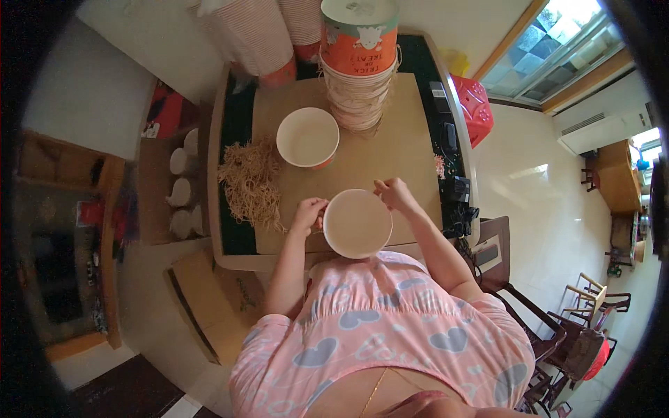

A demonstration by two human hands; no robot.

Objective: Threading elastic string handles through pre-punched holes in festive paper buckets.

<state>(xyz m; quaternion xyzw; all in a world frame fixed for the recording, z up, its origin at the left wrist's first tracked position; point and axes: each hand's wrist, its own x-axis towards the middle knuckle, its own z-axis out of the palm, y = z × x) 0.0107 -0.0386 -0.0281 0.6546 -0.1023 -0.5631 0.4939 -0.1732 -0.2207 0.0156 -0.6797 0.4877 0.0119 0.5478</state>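
A round paper bucket (358, 224) with a pale inside is in front of my chest at the near edge of the table, its mouth facing up. My left hand (309, 214) is closed at its left rim, fingertips against the wall. Just off the upper right rim, my right hand (396, 195) is pinched, and what it holds is too small to make out. Another paper bucket (308, 138), pale inside with some orange outside, stands farther left. Beside it lies a tangled heap of tan twine cords (249, 184).
A tall stack of orange and green printed paper buckets (359, 52) with cord handles stands at the far middle. More nested buckets (254, 35) are at the far left. Black adapters and cables (456, 188) line the right edge. A red stool (472, 110) is beyond it; an open carton (171, 188) sits left.
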